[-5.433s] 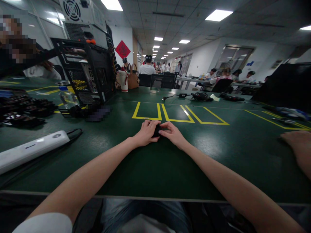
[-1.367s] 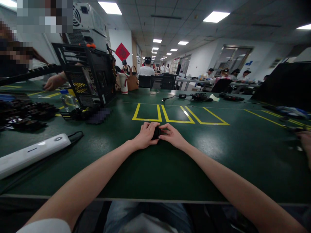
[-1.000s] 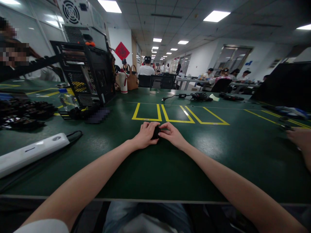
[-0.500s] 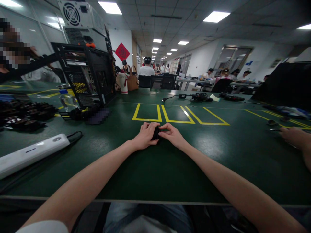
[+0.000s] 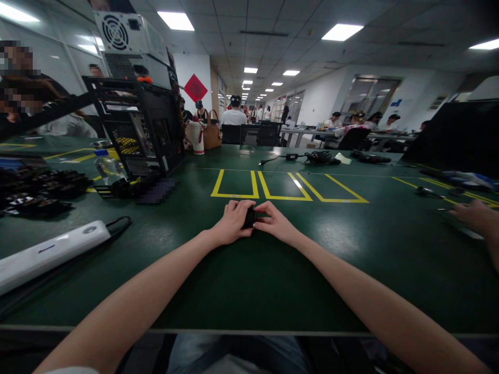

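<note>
A small black object is between my two hands, just in front of the yellow tape frames on the green table. My left hand is wrapped round its left side, fingers over the top and thumb at the near edge. From the right, the thumb and fingertips of my right hand pinch its right side. Fingers hide much of the object, and its details are too dark to tell.
A white power strip lies at the left, near black parts. Behind stand a bottle and an open computer case. Black cables lie at the back. Another person's hand is at the right edge.
My right fingers have shifted slightly on the black object, with the thumb now lower and further apart from the index finger. The view has tilted a little. At the right, the other person's hand has moved.
</note>
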Demonstrator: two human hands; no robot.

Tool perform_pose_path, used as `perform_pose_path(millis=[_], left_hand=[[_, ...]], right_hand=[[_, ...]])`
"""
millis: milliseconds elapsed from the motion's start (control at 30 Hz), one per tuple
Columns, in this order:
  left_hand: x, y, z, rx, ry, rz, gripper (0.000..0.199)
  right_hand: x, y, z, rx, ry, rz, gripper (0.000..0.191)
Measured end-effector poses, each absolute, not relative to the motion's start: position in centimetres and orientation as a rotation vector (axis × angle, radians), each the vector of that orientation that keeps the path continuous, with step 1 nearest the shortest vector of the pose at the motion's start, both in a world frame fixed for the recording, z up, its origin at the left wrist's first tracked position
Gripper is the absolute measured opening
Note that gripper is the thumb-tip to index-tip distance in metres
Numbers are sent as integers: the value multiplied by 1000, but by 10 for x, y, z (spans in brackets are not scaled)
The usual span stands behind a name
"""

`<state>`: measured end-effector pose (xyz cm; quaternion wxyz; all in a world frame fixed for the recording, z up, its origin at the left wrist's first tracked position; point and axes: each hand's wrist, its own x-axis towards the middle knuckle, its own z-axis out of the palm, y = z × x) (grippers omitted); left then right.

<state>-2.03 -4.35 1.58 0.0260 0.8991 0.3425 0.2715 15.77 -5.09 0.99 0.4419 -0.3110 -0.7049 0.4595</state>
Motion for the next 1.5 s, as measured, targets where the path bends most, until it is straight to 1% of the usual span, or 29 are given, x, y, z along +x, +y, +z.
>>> perform_pose_path(millis=[133,367,533,700,767,867,1000,1133,1267,1333,1500], left_hand=[[-19,-42,14,2786,1066,860,61],[-19,-42,13,2769,1069,860,61],[-19,-42,13,2777,1063,870,61],[-19,-42,13,2784,1058,871,61],[-19,-41,13,2783,1062,868,61],[-20,-41,13,2776,1076,865,61],[-20,-42,14,2771,1076,853,60],[-19,-42,13,2781,1090,861,62],[-18,-41,12,2790,1092,874,60],[-18,-42,13,2788,1089,876,60],[-19,-43,14,2770,1074,862,60]], right_hand=[[156,-50,11,-830,-1705,1164,22],[156,-49,10,-808,-1727,1086,32],[157,-50,9,-793,-1743,1089,33],[155,-52,10,-798,-1693,1158,24],[155,-52,11,-808,-1695,1140,24],[156,-52,12,-804,-1710,1077,29],[157,-53,13,-826,-1745,1101,35],[157,-53,11,-789,-1724,1095,33],[156,-50,6,-798,-1672,1117,24],[155,-48,6,-822,-1658,1122,22],[156,-50,10,-866,-1707,1059,30]])
